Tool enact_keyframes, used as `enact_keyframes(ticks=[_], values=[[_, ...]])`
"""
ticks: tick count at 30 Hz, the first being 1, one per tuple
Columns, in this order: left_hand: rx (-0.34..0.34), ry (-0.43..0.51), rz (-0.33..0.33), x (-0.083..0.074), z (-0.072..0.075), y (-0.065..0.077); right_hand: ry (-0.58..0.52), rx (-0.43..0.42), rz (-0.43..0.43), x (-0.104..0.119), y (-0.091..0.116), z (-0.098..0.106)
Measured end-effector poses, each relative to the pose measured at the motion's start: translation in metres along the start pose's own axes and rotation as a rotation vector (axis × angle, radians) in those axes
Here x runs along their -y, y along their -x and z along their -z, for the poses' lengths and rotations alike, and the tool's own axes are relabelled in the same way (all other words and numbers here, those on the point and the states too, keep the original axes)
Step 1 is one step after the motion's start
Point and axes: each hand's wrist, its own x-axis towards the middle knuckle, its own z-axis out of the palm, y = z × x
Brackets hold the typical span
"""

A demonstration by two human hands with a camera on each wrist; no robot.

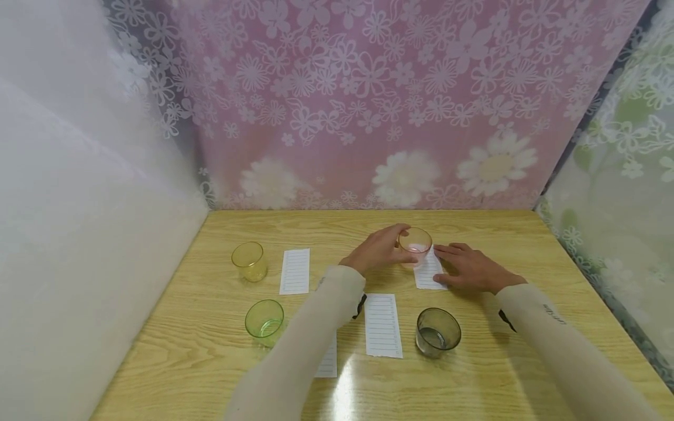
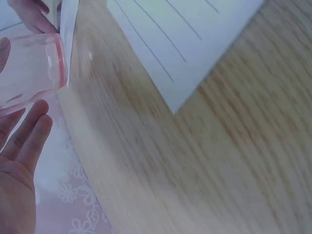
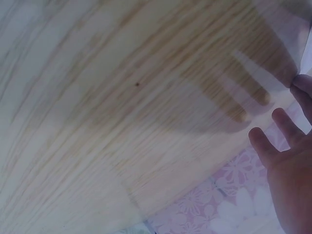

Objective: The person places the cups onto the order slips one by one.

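My left hand (image 1: 380, 248) grips a clear pink glass cup (image 1: 416, 245) between thumb and fingers, toward the back right of the table. In the left wrist view, that pink cup (image 2: 29, 70) has its base against a sheet, with the fingers (image 2: 30, 141) along its side. Partly behind the cup lies a lined paper slip (image 1: 430, 276). On the slip's right edge rest the fingertips of my right hand (image 1: 474, 269), its fingers spread and fairly straight. The right wrist view shows this right hand (image 3: 292, 175) at its edge, holding no cup.
At the left stand a yellow glass cup (image 1: 250, 262) and a green one (image 1: 265, 323); a dark grey cup (image 1: 438, 333) stands front right. More lined slips lie at the left (image 1: 295, 272), centre (image 1: 383, 325) and under the left forearm (image 1: 327, 362). A flowered cloth (image 1: 358, 117) hangs behind the table.
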Motion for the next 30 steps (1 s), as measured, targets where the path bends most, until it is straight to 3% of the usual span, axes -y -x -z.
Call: enact_keyframes(ticks=[17,30], values=[[0.013,-0.053,-0.022,-0.004,-0.015,-0.008,0.018,0.001,0.018,0.007,-0.005,-0.004],[0.049,-0.023,-0.008,-0.006,-0.019,-0.008,-0.017,-0.033,0.069,0.009,-0.005,-0.001]])
